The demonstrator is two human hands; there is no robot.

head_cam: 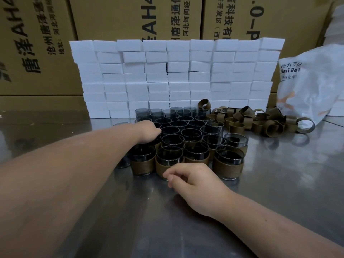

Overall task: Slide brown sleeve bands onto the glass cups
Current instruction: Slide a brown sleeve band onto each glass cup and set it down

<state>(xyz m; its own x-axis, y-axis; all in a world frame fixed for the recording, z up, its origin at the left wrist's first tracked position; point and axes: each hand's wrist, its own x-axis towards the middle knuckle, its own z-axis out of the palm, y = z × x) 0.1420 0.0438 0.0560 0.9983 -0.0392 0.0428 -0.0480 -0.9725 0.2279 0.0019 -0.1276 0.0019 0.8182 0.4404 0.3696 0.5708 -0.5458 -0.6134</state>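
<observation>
Dark glass cups (pixel 172 140), mouths up, packed rim to rim in a cluster at the middle of the bench (pixel 279 174). Brown sleeve bands (pixel 228 165) on the front ones: five plainly banded, with a brown edge of perhaps a sixth just below the left hand (pixel 149 132). Behind these, bare cups, about two dozen, the rearmost too crowded for a sure count. Just right of the cluster, a heap of loose bands (pixel 251 123), thirty or so, too tangled to count exactly, one standing on edge by the back cups.

Of the hands: left hand down on the cups at the cluster's left side, fingers hidden under its back; gripping a cup or only resting there, cannot tell. Just before the front row, right hand (pixel 189 178) low over the bench, fingers loosely curled, nothing seen in them.

Likely step: fetching the next bare cup. To do it well:
- Lift one cup straight up, clear of its neighbours.
- Take a single band from the heap's edge and open it round.
- Start it square at the base and push evenly to the height of the finished ones, rim left bare.

Beyond: a wall of white foam blocks (pixel 176 77), nine columns, about eight courses. Behind it, cardboard cartons (pixel 111 17), at least three. At the right, one white plastic bag (pixel 312 86).
</observation>
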